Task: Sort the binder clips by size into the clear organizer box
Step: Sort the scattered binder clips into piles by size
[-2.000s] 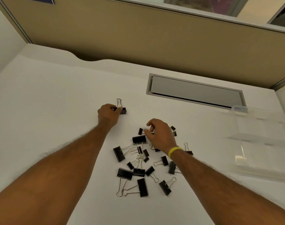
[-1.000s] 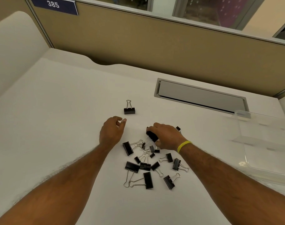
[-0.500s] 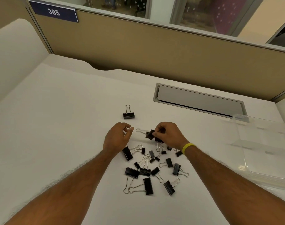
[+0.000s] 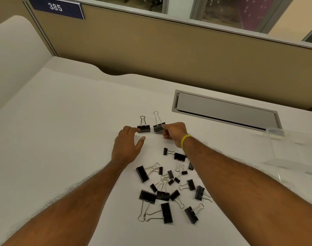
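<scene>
Several black binder clips of different sizes lie in a loose pile [image 4: 166, 188] on the white desk. Two medium clips stand apart beyond the pile. My left hand [image 4: 127, 145] lies flat with straight fingers, one fingertip touching the left clip [image 4: 144, 128]. My right hand [image 4: 173, 133], with a yellow wristband, pinches the right clip [image 4: 158, 127] and holds it on the desk beside the first. The clear organizer box [image 4: 295, 153] stands open at the right edge, away from both hands.
A grey cable hatch [image 4: 224, 110] is set into the desk behind my right hand. A tan partition [image 4: 169, 55] with a sign reading 385 closes the back. White desk surface [image 4: 62, 130] stretches to the left.
My right hand lifted a medium clip out of the pile and carried it forward next to the lone clip. My left hand reached forward and touched that lone clip.
</scene>
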The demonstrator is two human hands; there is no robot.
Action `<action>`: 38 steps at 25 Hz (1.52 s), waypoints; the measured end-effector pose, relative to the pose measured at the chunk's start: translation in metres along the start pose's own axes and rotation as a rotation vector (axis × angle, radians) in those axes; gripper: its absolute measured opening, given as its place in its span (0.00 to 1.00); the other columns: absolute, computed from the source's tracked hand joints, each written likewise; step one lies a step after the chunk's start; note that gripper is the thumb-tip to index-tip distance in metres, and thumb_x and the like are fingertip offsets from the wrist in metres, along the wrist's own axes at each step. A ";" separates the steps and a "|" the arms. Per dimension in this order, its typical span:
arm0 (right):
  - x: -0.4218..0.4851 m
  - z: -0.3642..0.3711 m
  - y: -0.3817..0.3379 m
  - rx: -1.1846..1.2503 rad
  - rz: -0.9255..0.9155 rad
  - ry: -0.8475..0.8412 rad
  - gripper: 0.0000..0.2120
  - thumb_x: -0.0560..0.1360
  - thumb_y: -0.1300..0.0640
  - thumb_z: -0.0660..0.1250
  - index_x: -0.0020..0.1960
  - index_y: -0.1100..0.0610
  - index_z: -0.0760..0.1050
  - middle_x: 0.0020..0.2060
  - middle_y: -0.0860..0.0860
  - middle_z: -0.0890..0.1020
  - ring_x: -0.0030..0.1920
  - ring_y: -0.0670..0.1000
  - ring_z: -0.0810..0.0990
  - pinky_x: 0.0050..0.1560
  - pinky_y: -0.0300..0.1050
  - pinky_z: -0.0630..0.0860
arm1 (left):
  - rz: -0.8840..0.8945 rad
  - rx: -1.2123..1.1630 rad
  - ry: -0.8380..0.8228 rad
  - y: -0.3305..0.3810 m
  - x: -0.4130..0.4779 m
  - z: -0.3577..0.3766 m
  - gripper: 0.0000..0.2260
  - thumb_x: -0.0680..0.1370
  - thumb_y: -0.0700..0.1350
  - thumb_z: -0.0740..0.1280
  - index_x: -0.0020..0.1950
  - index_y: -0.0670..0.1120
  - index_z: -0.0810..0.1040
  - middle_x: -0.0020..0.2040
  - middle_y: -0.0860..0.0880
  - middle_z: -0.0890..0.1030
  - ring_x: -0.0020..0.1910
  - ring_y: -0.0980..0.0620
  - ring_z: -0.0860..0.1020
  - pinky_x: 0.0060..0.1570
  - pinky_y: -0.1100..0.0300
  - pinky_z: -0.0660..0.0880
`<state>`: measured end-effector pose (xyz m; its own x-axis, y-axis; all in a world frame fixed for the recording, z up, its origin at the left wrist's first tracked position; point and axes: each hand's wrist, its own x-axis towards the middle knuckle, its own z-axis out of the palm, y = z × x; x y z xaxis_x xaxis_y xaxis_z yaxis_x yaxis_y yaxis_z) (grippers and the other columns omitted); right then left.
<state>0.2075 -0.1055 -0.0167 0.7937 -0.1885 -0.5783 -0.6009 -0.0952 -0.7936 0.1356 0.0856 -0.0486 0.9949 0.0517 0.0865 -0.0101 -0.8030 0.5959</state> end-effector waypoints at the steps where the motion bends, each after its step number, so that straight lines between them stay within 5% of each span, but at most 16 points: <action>1: 0.004 0.003 -0.001 -0.010 0.006 0.016 0.06 0.73 0.64 0.72 0.39 0.63 0.77 0.32 0.57 0.78 0.29 0.52 0.76 0.31 0.43 0.79 | 0.004 0.008 0.001 -0.001 0.001 0.001 0.17 0.77 0.53 0.66 0.63 0.46 0.76 0.59 0.48 0.75 0.57 0.48 0.74 0.56 0.49 0.74; 7: 0.007 0.008 0.002 -0.004 -0.017 0.019 0.06 0.74 0.62 0.72 0.45 0.66 0.79 0.34 0.58 0.79 0.30 0.51 0.77 0.35 0.44 0.82 | 0.000 0.021 -0.015 -0.007 0.000 0.003 0.16 0.78 0.53 0.66 0.62 0.46 0.76 0.57 0.48 0.75 0.56 0.48 0.74 0.55 0.50 0.73; 12: -0.007 -0.020 0.012 -0.175 -0.240 0.011 0.03 0.75 0.64 0.69 0.48 0.62 0.79 0.39 0.56 0.81 0.34 0.50 0.80 0.40 0.44 0.81 | 0.026 0.042 -0.030 -0.007 -0.010 0.002 0.15 0.78 0.53 0.66 0.61 0.46 0.76 0.56 0.48 0.75 0.55 0.47 0.75 0.54 0.49 0.74; 16: -0.026 -0.062 0.031 -0.659 -0.468 -0.082 0.05 0.75 0.63 0.68 0.50 0.57 0.80 0.46 0.53 0.81 0.46 0.51 0.80 0.51 0.44 0.78 | 0.051 0.044 -0.044 0.004 -0.020 0.003 0.15 0.78 0.52 0.66 0.61 0.47 0.76 0.56 0.48 0.76 0.54 0.47 0.75 0.54 0.49 0.73; 19: -0.043 -0.081 0.041 -1.064 -0.525 -0.242 0.13 0.75 0.53 0.70 0.58 0.56 0.77 0.51 0.51 0.78 0.51 0.51 0.76 0.57 0.49 0.75 | 0.083 0.059 -0.069 0.017 -0.027 0.003 0.15 0.78 0.53 0.65 0.61 0.47 0.76 0.56 0.49 0.76 0.55 0.48 0.75 0.54 0.51 0.72; 23: -0.057 -0.082 0.053 -1.386 -0.620 -0.212 0.20 0.74 0.45 0.68 0.63 0.54 0.75 0.55 0.52 0.74 0.57 0.54 0.71 0.61 0.51 0.65 | 0.136 0.091 -0.111 0.032 -0.041 0.004 0.16 0.78 0.54 0.65 0.62 0.48 0.76 0.57 0.49 0.76 0.56 0.49 0.75 0.54 0.52 0.72; 33: -0.073 -0.082 0.053 -1.124 -0.694 -0.149 0.07 0.73 0.51 0.71 0.49 0.53 0.77 0.43 0.46 0.77 0.48 0.48 0.71 0.57 0.47 0.67 | 0.179 0.077 -0.139 0.048 -0.052 0.007 0.15 0.78 0.53 0.65 0.61 0.47 0.76 0.56 0.49 0.77 0.56 0.50 0.75 0.55 0.52 0.72; 38: -0.078 -0.086 0.055 -0.971 -0.677 -0.243 0.05 0.71 0.58 0.71 0.45 0.53 0.76 0.37 0.45 0.77 0.38 0.47 0.74 0.43 0.44 0.74 | 0.227 0.076 -0.169 0.064 -0.048 0.016 0.15 0.79 0.54 0.64 0.61 0.48 0.76 0.55 0.50 0.78 0.55 0.51 0.75 0.54 0.53 0.72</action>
<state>0.1040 -0.1802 0.0009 0.9096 0.3621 -0.2037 0.2054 -0.8181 -0.5371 0.0891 0.0226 -0.0272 0.9708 -0.2288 0.0723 -0.2328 -0.8251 0.5149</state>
